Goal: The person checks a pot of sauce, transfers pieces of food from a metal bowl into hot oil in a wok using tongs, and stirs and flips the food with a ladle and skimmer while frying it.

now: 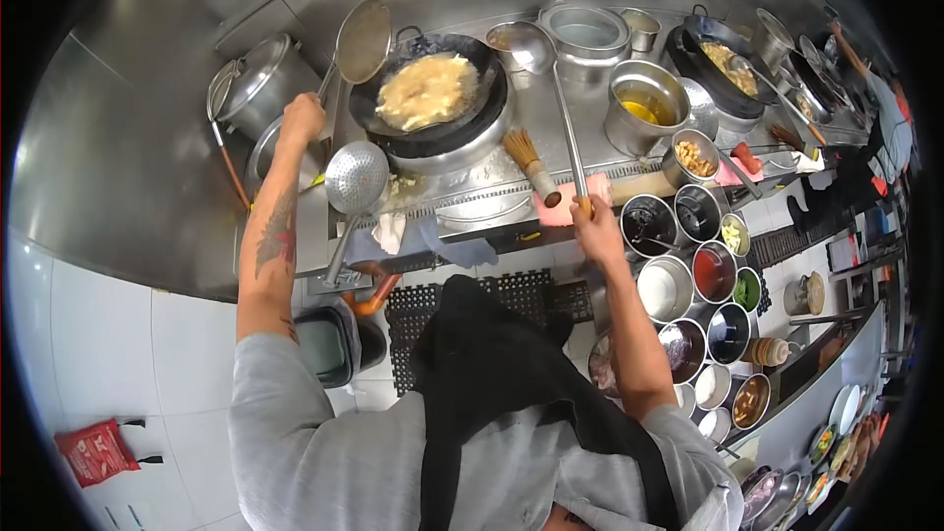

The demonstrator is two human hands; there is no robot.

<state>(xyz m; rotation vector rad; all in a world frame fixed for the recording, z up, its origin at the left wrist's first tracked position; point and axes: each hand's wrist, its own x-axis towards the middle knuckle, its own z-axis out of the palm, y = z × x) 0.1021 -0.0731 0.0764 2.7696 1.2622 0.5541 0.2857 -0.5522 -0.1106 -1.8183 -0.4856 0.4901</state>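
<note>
My left hand (303, 118) is closed round the handle of a round mesh strainer (364, 42), raised at the upper left edge of a wok (366, 110). Pale yellow food (428, 91) lies spread in this wok on the burner. My right hand (598, 231) grips the wooden end of a long ladle (567, 123). The ladle's bowl is up at the back of the stove, right of the wok. Between the wok and my right hand lies a bamboo brush (531, 165). A perforated skimmer (356, 177) rests at the stove's front edge, below the wok.
A pot of yellow liquid (646, 110) and a lidded pot (265, 79) flank the wok. Several seasoning tins, including one of red sauce (714, 270), stand right of me. Farther right, another person (893, 128) works at a second wok (728, 64). A bin (323, 346) is below left.
</note>
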